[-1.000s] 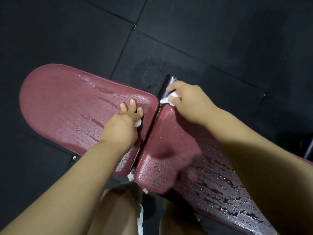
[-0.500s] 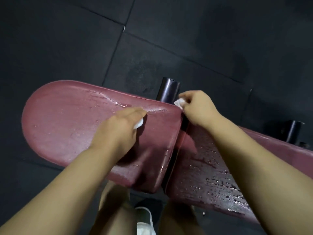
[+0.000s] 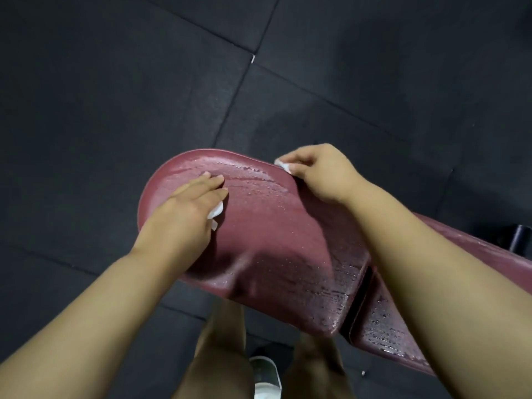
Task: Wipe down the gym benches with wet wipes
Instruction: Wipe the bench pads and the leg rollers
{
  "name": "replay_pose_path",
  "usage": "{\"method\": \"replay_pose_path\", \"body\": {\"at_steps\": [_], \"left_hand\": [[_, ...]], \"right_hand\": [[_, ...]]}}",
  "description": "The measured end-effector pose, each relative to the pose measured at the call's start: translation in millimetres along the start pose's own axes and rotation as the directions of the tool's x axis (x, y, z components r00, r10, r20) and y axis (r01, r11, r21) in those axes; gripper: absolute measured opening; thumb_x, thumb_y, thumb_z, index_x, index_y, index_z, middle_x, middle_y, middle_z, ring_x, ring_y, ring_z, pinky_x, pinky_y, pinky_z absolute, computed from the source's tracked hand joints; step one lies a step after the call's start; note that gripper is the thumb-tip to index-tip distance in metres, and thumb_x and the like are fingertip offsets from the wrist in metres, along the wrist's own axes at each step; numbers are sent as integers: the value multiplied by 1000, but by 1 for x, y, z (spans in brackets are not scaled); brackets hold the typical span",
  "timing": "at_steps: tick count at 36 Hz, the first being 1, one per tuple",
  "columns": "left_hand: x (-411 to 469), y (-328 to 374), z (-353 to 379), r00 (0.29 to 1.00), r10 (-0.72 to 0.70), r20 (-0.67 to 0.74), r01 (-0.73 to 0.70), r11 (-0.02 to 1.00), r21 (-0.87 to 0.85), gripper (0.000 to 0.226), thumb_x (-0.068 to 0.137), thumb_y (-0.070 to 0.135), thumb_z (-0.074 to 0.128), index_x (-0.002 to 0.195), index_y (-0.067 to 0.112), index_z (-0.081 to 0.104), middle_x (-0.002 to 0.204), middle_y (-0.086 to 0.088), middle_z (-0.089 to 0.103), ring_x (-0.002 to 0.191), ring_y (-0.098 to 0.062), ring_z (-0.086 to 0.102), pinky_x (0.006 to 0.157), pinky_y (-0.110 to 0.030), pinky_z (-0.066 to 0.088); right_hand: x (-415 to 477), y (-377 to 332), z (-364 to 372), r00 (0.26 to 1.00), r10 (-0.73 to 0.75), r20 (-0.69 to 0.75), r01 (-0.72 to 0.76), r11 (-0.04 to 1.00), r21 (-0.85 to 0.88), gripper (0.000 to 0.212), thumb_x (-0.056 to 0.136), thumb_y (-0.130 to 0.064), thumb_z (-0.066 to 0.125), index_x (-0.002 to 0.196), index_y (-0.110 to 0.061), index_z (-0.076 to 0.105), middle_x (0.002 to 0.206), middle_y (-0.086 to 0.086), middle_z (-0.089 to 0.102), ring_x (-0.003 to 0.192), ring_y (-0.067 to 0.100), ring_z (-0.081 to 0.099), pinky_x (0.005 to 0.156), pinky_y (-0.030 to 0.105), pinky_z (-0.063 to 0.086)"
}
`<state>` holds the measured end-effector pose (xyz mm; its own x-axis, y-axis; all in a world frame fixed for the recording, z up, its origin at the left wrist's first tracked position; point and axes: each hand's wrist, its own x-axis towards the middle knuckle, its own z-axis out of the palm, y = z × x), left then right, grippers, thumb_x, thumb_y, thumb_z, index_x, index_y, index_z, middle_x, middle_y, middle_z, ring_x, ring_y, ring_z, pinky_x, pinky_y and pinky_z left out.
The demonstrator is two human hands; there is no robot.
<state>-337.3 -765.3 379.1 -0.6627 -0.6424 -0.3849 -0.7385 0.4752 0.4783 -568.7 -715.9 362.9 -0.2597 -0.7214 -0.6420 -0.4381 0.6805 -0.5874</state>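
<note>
A dark red padded gym bench pad (image 3: 273, 234) with a rounded far end glistens with water droplets. My left hand (image 3: 184, 214) lies flat on its left part, fingers straight, pressing a white wet wipe (image 3: 216, 211) that peeks out under the palm. At the pad's far right edge my right hand (image 3: 319, 171) pinches a second small wet wipe (image 3: 283, 166) against the rim. A second, equally wet red pad (image 3: 383, 332) continues to the right past a narrow gap (image 3: 357, 300), partly hidden by my right forearm.
Black rubber floor tiles (image 3: 144, 82) surround the bench. A black cylindrical part (image 3: 521, 237) of the frame shows at the right edge. My legs and a white shoe (image 3: 266, 375) are below the pad's near edge.
Both hands slid along the rounded pad toward its far end, away from the gap. The right hand moved from the gap's far end onto the pad's far rim. The view swung left.
</note>
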Motion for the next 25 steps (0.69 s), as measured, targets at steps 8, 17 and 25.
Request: {"method": "replay_pose_path", "body": {"at_steps": [8, 17, 25], "left_hand": [[-14, -17, 0, 999, -29, -31, 26, 994, -108, 34, 84, -5, 54, 114, 7, 64, 143, 0, 45, 139, -16, 31, 103, -23, 22], [-32, -40, -5, 990, -111, -91, 98, 986, -135, 45, 63, 39, 82, 87, 2, 69, 125, -9, 62, 118, -27, 57, 90, -40, 45], [-40, -42, -4, 962, -196, -192, 161, 970, -184, 36, 86, 38, 49, 78, 10, 70, 119, -5, 66, 114, -21, 60, 87, -33, 48]], "right_hand": [[11, -8, 6, 993, 69, -99, -98, 938, -332, 25, 94, -30, 58, 113, -17, 68, 115, 2, 68, 108, 21, 60, 82, 21, 39], [52, -99, 73, 984, -178, -8, 177, 981, -85, 11, 86, -29, 66, 91, -23, 72, 90, -10, 70, 86, 6, 62, 75, 16, 42], [48, -77, 47, 994, -110, 11, 106, 920, -376, 33, 92, -35, 57, 71, -11, 59, 62, -8, 50, 58, 10, 43, 62, 24, 34]]}}
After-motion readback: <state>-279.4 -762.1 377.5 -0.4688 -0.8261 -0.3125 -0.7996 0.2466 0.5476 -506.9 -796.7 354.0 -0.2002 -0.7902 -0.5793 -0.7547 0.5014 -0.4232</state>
